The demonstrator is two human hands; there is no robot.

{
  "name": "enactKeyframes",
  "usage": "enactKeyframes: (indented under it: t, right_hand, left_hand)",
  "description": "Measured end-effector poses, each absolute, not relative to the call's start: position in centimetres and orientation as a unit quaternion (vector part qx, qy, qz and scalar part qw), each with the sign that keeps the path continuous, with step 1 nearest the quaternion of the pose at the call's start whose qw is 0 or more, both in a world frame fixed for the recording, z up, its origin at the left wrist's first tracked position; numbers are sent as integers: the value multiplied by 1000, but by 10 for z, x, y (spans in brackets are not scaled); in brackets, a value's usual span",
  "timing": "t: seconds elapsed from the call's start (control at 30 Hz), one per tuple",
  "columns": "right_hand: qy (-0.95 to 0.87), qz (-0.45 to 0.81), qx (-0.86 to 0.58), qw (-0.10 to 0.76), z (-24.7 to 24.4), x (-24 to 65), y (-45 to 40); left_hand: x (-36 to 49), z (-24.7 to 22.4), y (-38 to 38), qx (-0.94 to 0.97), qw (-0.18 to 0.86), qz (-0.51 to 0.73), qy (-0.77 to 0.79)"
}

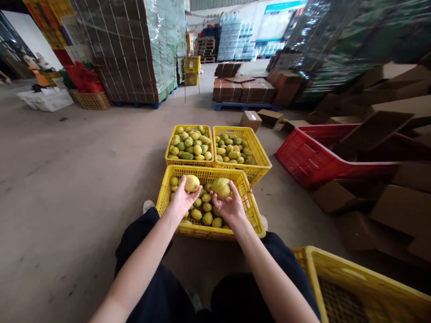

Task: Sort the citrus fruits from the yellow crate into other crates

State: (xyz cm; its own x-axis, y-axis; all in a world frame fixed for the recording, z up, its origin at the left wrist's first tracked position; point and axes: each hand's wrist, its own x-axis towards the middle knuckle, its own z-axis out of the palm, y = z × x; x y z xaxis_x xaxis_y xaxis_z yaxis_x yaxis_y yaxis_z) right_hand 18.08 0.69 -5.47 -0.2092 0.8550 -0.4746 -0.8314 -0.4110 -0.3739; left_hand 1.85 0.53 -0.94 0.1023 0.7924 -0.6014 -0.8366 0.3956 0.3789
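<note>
Over the near yellow crate [220, 232], my left hand [183, 199] holds a yellow fruit [192, 183] between thumb and fingers. My right hand [230, 205] is wrapped round a larger yellow-green fruit [221, 188], a short way to the right. Several green-yellow fruits [207, 219] lie in the crate below both hands. Behind it stand two more yellow crates side by side: the back left crate [189, 164] is well filled with fruit, and the back right crate [261, 164] holds fruit mostly toward its left side.
A red crate [303, 168] with cardboard stands at the right, among loose cardboard boxes [400, 211]. Another yellow crate [363, 273] is at the lower right. Farther back are a pallet of flattened cartons [257, 92], a wrapped stack [124, 49] and a wicker basket [91, 100].
</note>
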Motion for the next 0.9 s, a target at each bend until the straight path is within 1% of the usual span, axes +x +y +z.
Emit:
enactKeyframes:
  t: [0.13, 0.27, 0.43, 0.63, 0.77, 0.9]
  right_hand:
    - [-68, 732, -323, 596, -49, 177, 5]
    - [-193, 676, -336, 627, -46, 173, -1]
    - [-363, 510, -423, 655, -53, 169, -6]
    - [-471, 392, -465, 639, -59, 170, -4]
    - [-497, 365, -456, 642, -59, 171, -2]
    - [-502, 359, -457, 641, -61, 171, -3]
  left_hand:
    - [21, -13, 1, 131, 635, 649, 399]
    - [19, -9, -4, 257, 542, 694, 397]
    - [19, -5, -10, 347, 482, 683, 425]
    - [17, -23, -3, 485, 360, 635, 481]
    - [15, -33, 1, 544, 296, 611, 493]
    - [13, -34, 1, 557, 278, 603, 499]
